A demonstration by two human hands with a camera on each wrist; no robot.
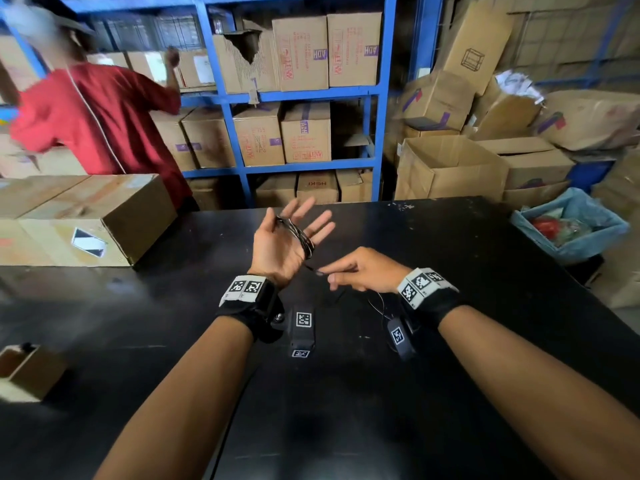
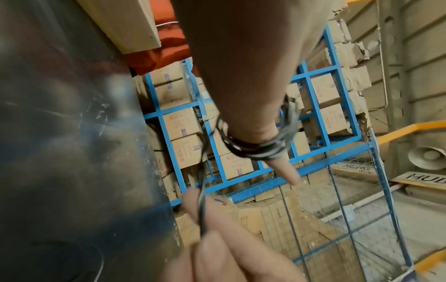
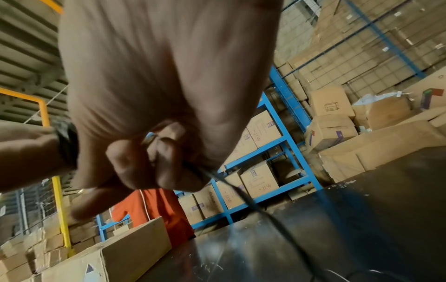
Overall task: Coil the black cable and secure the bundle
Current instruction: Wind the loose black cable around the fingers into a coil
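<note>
The left hand (image 1: pixel 277 244) is raised palm-up over the black table (image 1: pixel 450 258), its fingers straight and spread. Several turns of the black cable (image 1: pixel 300 237) are wound across the palm and around the fingers; in the left wrist view the loops (image 2: pixel 263 150) sit as a tight band around the hand, with one finger pointing out past them. From that bundle a single strand runs down toward the right hand (image 1: pixel 363 270), which hovers just beside the left wrist and pinches the strand between thumb and curled fingers (image 3: pixel 135 162). The rest of the cable trails from the pinch down onto the table (it looks like a thin loop lying near the right wrist, though dark cable on dark surface is hard to follow).

A large cardboard box (image 1: pixel 86 216) lies on the table's far left, and a small open box (image 1: pixel 31 372) sits at the near left edge. Behind the table stands a blue shelf rack (image 1: pixel 381 98) stacked with cartons, and a person in a red shirt (image 1: pixel 97 116) stands at it. A bin lined with blue plastic (image 1: pixel 571 226) stands at the right.
</note>
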